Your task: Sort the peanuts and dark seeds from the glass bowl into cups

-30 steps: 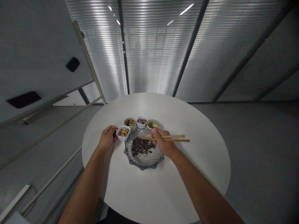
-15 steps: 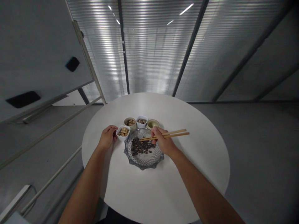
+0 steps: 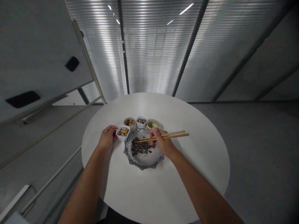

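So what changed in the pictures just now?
The right hand moved a little to the left, and its thin wooden chopsticks tilted, tips now further left over the dark seeds in the scalloped glass dish. Nothing was let go. The left hand stayed beside the small white square bowl.

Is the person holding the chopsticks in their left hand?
No, the right hand holds the wooden chopsticks; the left hand rests beside a small white bowl of nuts.
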The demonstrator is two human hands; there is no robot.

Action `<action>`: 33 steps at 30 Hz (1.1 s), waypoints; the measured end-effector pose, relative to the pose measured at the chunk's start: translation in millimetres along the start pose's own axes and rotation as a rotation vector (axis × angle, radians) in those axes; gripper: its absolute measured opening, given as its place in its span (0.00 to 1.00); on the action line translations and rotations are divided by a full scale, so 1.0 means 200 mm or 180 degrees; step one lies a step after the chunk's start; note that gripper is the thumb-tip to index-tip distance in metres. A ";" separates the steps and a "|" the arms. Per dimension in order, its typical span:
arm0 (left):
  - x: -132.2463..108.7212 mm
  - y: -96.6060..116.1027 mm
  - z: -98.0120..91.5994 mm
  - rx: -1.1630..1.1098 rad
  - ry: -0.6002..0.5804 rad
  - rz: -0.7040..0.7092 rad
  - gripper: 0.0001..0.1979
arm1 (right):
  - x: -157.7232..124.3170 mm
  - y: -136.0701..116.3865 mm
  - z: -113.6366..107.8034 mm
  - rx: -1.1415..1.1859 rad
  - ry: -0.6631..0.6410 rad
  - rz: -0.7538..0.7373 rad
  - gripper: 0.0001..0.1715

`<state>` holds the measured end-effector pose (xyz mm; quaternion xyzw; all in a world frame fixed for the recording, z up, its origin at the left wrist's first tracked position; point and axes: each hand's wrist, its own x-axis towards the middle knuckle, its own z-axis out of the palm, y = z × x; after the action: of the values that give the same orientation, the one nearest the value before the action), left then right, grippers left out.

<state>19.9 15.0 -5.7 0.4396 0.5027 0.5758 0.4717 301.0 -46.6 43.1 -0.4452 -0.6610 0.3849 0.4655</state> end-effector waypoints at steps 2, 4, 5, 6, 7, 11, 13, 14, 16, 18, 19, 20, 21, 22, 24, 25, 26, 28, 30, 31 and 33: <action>0.00 0.01 0.00 0.0006 0.0010 -0.0002 0.09 | 0.00 0.00 0.00 -0.0034 0.0013 -0.0001 0.35; 0.00 0.01 0.00 0.0009 0.0002 -0.0018 0.09 | 0.00 0.01 0.00 -0.0101 0.0028 0.0022 0.36; 0.00 0.01 0.00 0.0006 0.0000 -0.0025 0.09 | 0.00 0.00 0.00 -0.0133 0.0030 0.0040 0.36; 0.00 0.01 0.00 0.0001 0.0006 -0.0031 0.09 | 0.00 0.00 0.00 -0.0165 0.0038 0.0057 0.36; 0.00 0.01 0.00 -0.0002 0.0015 -0.0035 0.09 | 0.00 0.00 0.00 -0.0197 0.0043 0.0065 0.36; 0.01 -0.01 0.00 -0.0008 0.0016 -0.0012 0.09 | 0.01 -0.01 0.01 -0.0300 0.0070 -0.0053 0.34; 0.01 -0.01 0.00 -0.0004 0.0002 -0.0002 0.09 | 0.01 0.00 0.01 -0.0327 0.0102 -0.0084 0.32; 0.01 -0.01 0.00 -0.0003 0.0003 0.0001 0.09 | 0.01 0.00 0.01 -0.0349 0.0128 -0.0086 0.32; 0.00 -0.01 0.00 -0.0007 0.0006 0.0000 0.08 | 0.01 0.00 0.02 -0.0403 0.0176 -0.0091 0.31; 0.00 -0.01 0.00 -0.0024 0.0006 -0.0011 0.08 | 0.01 0.00 0.01 -0.0398 0.0259 -0.0093 0.32; 0.00 -0.01 0.00 -0.0032 0.0010 -0.0016 0.08 | 0.01 0.00 0.01 -0.0357 0.0329 -0.0101 0.32; 0.00 -0.01 -0.01 -0.0036 0.0010 -0.0021 0.08 | 0.01 -0.01 0.00 -0.0292 0.0420 -0.0116 0.33; 0.00 0.00 -0.01 -0.0042 0.0012 -0.0024 0.08 | 0.01 -0.01 0.00 -0.0209 0.0536 -0.0141 0.33; 0.00 0.00 -0.01 -0.0050 0.0017 -0.0025 0.08 | 0.01 -0.02 -0.02 -0.0119 0.0681 -0.0181 0.34; 0.00 0.00 -0.01 -0.0052 0.0033 -0.0036 0.09 | 0.02 -0.04 -0.04 0.0028 0.1028 -0.0277 0.33; 0.00 0.00 -0.02 -0.0045 0.0035 -0.0047 0.09 | 0.02 -0.05 -0.06 0.0057 0.1238 -0.0312 0.33; -0.01 0.00 -0.02 -0.0036 0.0042 -0.0057 0.09 | 0.03 -0.06 -0.08 0.0044 0.1431 -0.0333 0.32; -0.01 0.00 -0.03 -0.0022 0.0035 -0.0069 0.09 | 0.03 -0.06 -0.11 -0.0024 0.1736 -0.0389 0.31; -0.01 0.00 -0.03 -0.0037 0.0016 -0.0052 0.09 | 0.04 -0.05 -0.14 -0.0096 0.1826 -0.0475 0.30; -0.01 0.00 -0.03 -0.0043 0.0006 -0.0044 0.09 | 0.04 -0.05 -0.15 -0.0115 0.1814 -0.0523 0.30; -0.01 0.00 -0.03 -0.0038 -0.0006 -0.0034 0.09 | 0.04 -0.04 -0.16 -0.0123 0.1749 -0.0593 0.29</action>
<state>13.6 12.7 -6.1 0.4346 0.5012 0.5758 0.4778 327.9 -38.7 60.5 -0.4790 -0.5554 0.1927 0.6519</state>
